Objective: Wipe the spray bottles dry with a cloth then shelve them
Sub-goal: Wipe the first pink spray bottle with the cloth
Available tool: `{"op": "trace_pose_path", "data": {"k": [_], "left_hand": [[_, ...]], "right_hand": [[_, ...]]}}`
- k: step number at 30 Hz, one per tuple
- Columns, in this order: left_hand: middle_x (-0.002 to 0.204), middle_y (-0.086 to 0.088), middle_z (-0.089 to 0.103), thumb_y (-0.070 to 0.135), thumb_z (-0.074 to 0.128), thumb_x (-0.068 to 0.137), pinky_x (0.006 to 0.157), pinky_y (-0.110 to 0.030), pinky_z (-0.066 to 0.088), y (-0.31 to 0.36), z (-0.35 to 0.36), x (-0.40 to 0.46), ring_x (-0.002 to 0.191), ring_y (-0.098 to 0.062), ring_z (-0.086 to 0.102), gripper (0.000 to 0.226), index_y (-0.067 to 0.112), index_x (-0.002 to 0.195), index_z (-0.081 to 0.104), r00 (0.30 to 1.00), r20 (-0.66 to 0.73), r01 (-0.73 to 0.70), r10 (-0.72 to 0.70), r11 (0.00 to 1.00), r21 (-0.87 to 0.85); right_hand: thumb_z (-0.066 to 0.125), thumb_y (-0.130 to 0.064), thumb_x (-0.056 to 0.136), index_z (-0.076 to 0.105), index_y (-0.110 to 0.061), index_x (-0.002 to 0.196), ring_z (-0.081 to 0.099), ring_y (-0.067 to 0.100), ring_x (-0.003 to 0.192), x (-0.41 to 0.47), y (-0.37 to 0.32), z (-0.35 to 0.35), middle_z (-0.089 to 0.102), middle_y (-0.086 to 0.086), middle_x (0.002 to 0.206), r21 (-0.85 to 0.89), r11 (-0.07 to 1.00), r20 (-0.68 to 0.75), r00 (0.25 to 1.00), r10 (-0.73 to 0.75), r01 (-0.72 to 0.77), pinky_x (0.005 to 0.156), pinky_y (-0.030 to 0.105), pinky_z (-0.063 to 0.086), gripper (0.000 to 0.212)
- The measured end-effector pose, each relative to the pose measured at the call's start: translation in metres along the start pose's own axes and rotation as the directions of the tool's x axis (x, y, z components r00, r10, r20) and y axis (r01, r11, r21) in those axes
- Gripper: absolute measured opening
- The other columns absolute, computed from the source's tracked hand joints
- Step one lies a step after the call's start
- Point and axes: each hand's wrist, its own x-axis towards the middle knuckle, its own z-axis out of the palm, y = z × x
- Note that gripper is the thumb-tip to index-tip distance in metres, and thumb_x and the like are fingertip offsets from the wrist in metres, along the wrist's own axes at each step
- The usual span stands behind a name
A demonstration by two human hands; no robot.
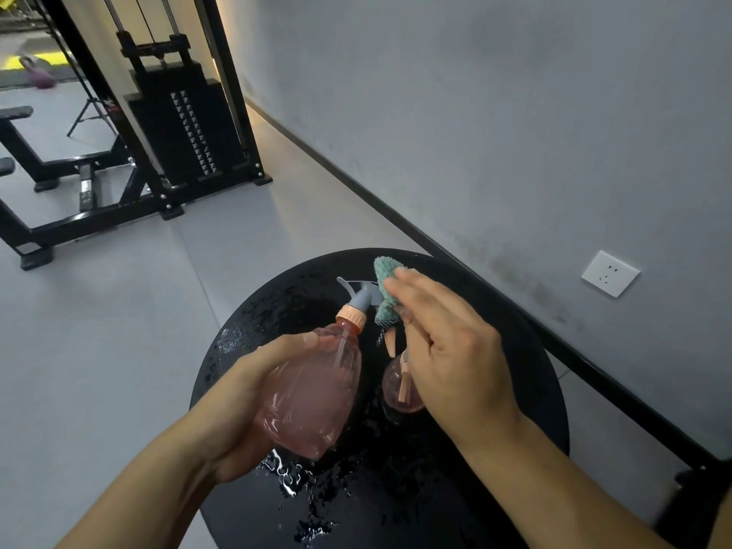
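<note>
My left hand [253, 394] grips a pink translucent spray bottle [313, 394] by its body, tilted over the round black table [253, 505]. Its grey spray head [358, 293] and peach collar point up and away from me. My right hand [443, 346] holds a teal cloth [386, 285] against the spray head, fingers fairly straight over the cloth. A second, smaller pink spray bottle [400, 386] stands on the table under my right hand, partly hidden by it.
Water drops and puddles [285, 469] cover the black tabletop. A grey wall with a white socket [610, 273] runs along the right. A black weight machine [186, 124] and bench frame stand on the grey floor at the far left.
</note>
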Motion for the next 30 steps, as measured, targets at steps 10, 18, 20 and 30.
{"op": "trace_pose_path", "data": {"k": [10,18,20,30], "left_hand": [[0.102,-0.012,0.077,0.038,0.074,0.073,0.072,-0.041,0.062,-0.002,0.008,0.0,0.082,-0.027,0.073,0.041,0.024,0.11,0.084,0.999,-0.011,0.037,-0.036,0.995,0.088],[0.101,-0.014,0.075,0.039,0.084,0.062,0.068,-0.039,0.061,-0.002,0.01,-0.001,0.078,-0.026,0.072,0.052,0.019,0.11,0.083,0.998,0.049,0.045,-0.049,0.996,0.082],[0.101,-0.014,0.074,0.038,0.084,0.063,0.07,-0.039,0.06,-0.003,0.01,-0.001,0.079,-0.025,0.071,0.049,0.02,0.109,0.083,0.997,0.051,0.053,-0.058,0.993,0.105],[0.109,-0.017,0.072,0.041,0.083,0.066,0.074,-0.044,0.057,-0.004,0.004,0.0,0.086,-0.031,0.067,0.059,0.015,0.12,0.078,0.997,0.046,0.056,-0.063,0.989,0.136]], "right_hand": [[0.059,0.004,0.093,0.056,-0.019,0.142,0.043,0.005,0.139,-0.011,-0.009,0.012,0.054,-0.005,0.146,-0.065,0.996,0.282,0.956,0.083,-0.067,0.115,0.024,0.035,0.054],[0.061,0.007,0.09,0.055,-0.017,0.142,0.044,0.005,0.138,-0.007,0.0,0.007,0.055,-0.003,0.145,-0.085,0.995,0.265,0.961,0.08,-0.06,0.115,0.017,0.029,0.058],[0.06,0.005,0.092,0.055,-0.017,0.142,0.042,0.004,0.139,-0.008,-0.002,0.007,0.054,-0.004,0.146,-0.082,0.995,0.27,0.959,0.083,-0.063,0.115,0.017,0.028,0.055],[0.06,0.006,0.092,0.055,-0.016,0.142,0.041,0.003,0.139,-0.009,-0.004,0.011,0.054,-0.004,0.146,-0.063,0.997,0.292,0.954,0.069,-0.053,0.115,0.016,0.029,0.055]]}}
